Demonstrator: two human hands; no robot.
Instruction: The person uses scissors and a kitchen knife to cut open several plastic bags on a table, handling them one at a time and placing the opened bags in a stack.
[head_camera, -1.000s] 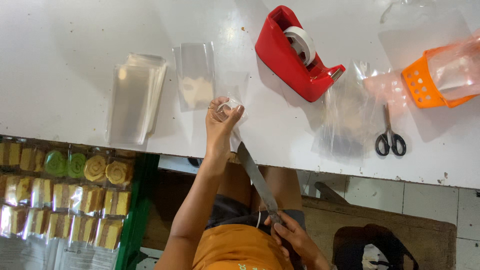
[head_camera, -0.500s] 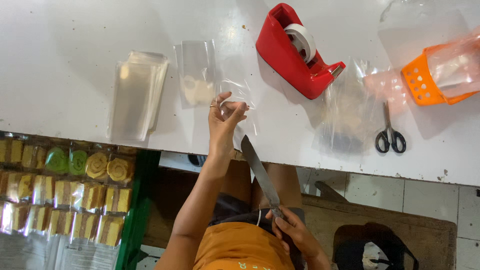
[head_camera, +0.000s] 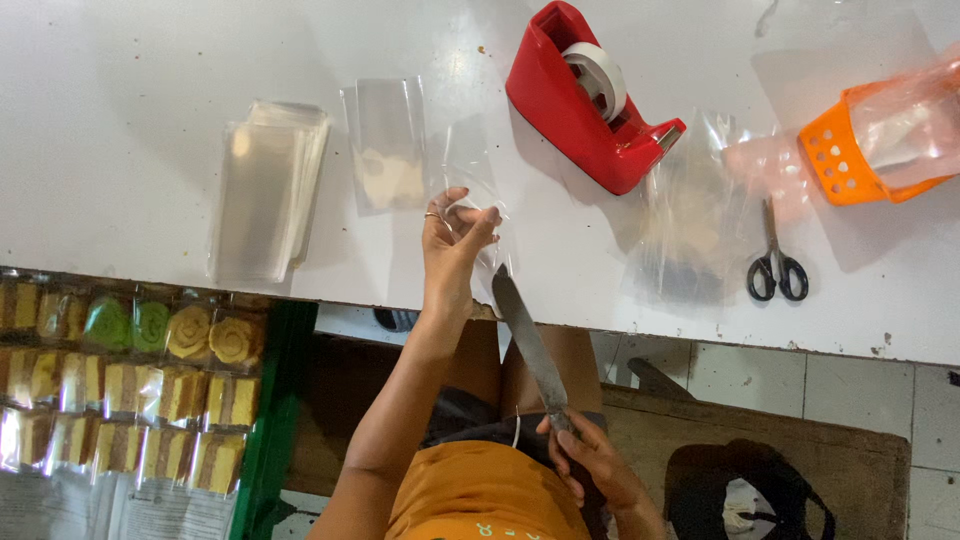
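My left hand (head_camera: 452, 235) pinches a small clear plastic bag (head_camera: 470, 165) by its near edge, just over the front of the white table (head_camera: 120, 90). My right hand (head_camera: 590, 465) sits low by my orange shirt and grips the handle of a long flat-bladed knife (head_camera: 525, 340). The blade points up and away from me, its tip just below the bag and close to my left fingers. One clear bag with a pale piece inside (head_camera: 388, 150) lies flat just left of the held bag.
A stack of clear bags (head_camera: 265, 190) lies at the left. A red tape dispenser (head_camera: 590, 95), loose plastic film (head_camera: 690, 215), black scissors (head_camera: 775, 260) and an orange basket (head_camera: 865, 150) sit to the right. Wrapped cake slices fill a green tray (head_camera: 120, 380) at lower left.
The clear bag now hangs spread out above my left fingers instead of bunched at them. The knife blade has edged slightly up and right, closer to the bag.
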